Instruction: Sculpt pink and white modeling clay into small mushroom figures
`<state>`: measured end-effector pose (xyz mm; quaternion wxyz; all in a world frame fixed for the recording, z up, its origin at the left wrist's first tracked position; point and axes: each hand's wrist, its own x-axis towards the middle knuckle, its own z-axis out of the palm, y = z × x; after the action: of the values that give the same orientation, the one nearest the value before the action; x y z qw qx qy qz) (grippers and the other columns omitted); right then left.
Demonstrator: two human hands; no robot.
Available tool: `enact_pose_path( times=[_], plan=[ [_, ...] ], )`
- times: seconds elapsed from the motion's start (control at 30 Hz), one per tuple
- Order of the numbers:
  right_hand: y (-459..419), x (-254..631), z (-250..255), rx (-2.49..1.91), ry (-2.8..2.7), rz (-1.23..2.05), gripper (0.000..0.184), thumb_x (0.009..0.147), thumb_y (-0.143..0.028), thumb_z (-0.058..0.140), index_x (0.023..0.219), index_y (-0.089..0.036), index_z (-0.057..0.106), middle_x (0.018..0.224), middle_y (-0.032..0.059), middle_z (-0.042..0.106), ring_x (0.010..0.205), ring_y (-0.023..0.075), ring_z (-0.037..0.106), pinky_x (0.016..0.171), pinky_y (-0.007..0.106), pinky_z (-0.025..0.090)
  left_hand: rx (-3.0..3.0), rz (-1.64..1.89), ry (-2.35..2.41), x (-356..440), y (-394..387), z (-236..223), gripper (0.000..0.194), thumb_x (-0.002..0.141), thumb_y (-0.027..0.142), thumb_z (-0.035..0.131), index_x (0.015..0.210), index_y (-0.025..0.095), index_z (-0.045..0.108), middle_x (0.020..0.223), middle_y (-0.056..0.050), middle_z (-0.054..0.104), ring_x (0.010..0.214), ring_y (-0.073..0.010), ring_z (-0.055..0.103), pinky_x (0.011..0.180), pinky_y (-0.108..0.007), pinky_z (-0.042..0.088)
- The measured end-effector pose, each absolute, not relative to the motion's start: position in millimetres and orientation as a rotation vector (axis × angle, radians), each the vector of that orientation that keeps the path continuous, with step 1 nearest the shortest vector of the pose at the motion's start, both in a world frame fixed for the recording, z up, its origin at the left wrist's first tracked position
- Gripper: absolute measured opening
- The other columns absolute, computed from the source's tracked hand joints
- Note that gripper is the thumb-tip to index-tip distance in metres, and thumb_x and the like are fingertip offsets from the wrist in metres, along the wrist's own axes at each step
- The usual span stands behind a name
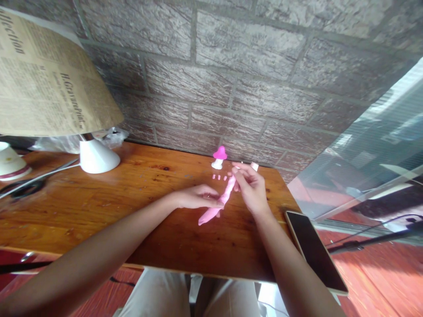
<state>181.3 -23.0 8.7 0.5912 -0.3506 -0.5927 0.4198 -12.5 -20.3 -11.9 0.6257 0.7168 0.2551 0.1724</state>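
Between my two hands stretches a long roll of soft pink modelling clay [209, 214], slanting from lower left to upper right above the wooden table. My left hand [200, 197] grips its middle, thumb on top and fingers beneath. At its upper end my right hand [251, 184] pinches the clay between thumb and fingers. Behind the hands stands a small clay mushroom [220, 152] with a bright pink cap and a white stem [217, 164]. A row of several tiny pink clay pieces [219, 177] lies in front of it. A small white piece [254, 166] shows behind my right hand.
A lamp with a newsprint shade [56, 83] and white base [99, 156] stands at left, near a paper cup [11, 163] and black-handled scissors [24, 189]. A phone [313, 248] lies at the right edge of the table [158, 242]. A stone-block wall [211, 79] rises behind.
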Motion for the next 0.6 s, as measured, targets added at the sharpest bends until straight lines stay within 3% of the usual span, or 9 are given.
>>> enact_pose_path(
  times=[0.17,0.6],
  plan=[
    [-24.7,180.0,10.0,-0.811,-1.364,0.956,0.037,0.080,-0.043,0.074,0.110,-0.023,0.066,0.075,-0.0025,0.072,0.046,0.0067,0.050,0.044,0.021,0.042,1.646,0.389,0.580,-12.1,-20.3,-10.9,0.043,0.084,0.056,0.067,0.089,0.013,0.073,0.086,-0.008,0.076,0.080,-0.0189,0.070,0.082,-0.029,0.051],
    [-24.7,179.7,8.0,-0.780,-1.400,0.977,0.026,0.082,-0.043,0.073,0.097,-0.022,0.067,0.073,-0.0018,0.071,0.047,0.0073,0.051,0.044,0.021,0.043,1.652,0.385,0.575,-12.1,-20.2,-11.6,0.040,0.085,0.054,0.067,0.088,0.014,0.072,0.085,-0.007,0.076,0.079,-0.0184,0.071,0.082,-0.029,0.051]
  ],
)
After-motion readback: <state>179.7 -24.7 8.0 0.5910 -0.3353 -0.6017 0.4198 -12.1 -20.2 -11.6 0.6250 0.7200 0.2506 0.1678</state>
